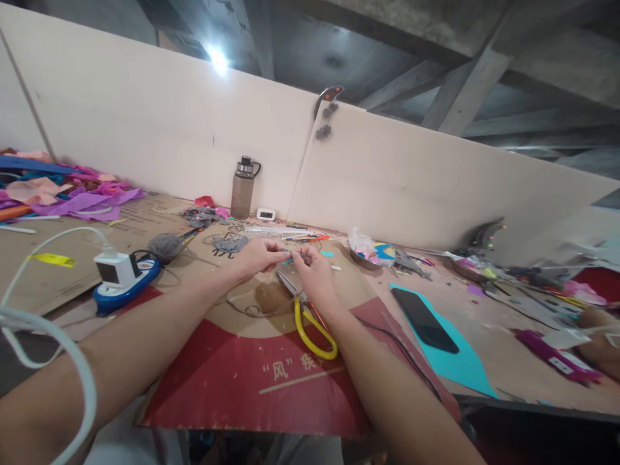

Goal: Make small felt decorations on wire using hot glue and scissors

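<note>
My left hand [265, 254] and my right hand [310, 265] meet over the cardboard [213, 349], fingertips pinched close together. A small bit of grey yarn shows between the fingers; its exact shape is too small to make out. Below them lie scissors with yellow handles [310, 336], blades pointing away and partly under my right wrist. A loose strand of grey yarn [245, 309] curls on the cardboard left of the scissors. The grey yarn ball [166, 247] sits further left. Grey crocheted-looking pieces [230, 243] lie just beyond my left hand.
A blue power strip [128, 287] with a white charger stands at left, its cable crossing my left arm. A bottle [243, 188] and small clock [266, 214] stand by the partition. At right lie a phone [426, 320], a bowl [364, 258] and another person's hand [600, 323].
</note>
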{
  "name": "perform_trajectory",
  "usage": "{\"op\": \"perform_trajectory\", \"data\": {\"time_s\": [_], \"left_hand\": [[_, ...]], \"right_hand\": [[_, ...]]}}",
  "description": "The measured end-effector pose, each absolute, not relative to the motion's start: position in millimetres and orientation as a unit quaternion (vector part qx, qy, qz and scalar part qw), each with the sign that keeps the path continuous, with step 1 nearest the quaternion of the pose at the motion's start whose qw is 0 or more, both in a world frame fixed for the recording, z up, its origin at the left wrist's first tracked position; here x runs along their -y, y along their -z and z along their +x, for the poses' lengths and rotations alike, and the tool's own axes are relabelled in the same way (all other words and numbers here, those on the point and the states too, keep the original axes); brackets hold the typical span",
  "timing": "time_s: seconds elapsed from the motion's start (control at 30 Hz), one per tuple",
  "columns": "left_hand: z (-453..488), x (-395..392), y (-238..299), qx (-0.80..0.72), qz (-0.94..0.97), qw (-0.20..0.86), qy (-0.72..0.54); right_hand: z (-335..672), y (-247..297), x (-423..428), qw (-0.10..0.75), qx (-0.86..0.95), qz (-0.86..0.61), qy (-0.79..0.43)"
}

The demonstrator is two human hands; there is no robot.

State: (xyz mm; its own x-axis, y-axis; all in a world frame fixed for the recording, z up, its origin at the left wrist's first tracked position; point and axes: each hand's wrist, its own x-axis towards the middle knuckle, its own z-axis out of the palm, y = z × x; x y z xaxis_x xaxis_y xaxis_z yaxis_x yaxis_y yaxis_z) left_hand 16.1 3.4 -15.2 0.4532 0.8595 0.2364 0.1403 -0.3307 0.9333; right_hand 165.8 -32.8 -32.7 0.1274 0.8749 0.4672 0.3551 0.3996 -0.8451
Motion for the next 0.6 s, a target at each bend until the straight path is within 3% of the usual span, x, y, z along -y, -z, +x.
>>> {"op": "perform_trajectory", "data": {"time_s": [0.6], "left_hand": [[17.5,-2.4,14.1,-0.368,0.703,0.477,-0.379]], "right_hand": [[166.0,31.9,32.9,0.557,0.626,-0.502,-0.215]]}}
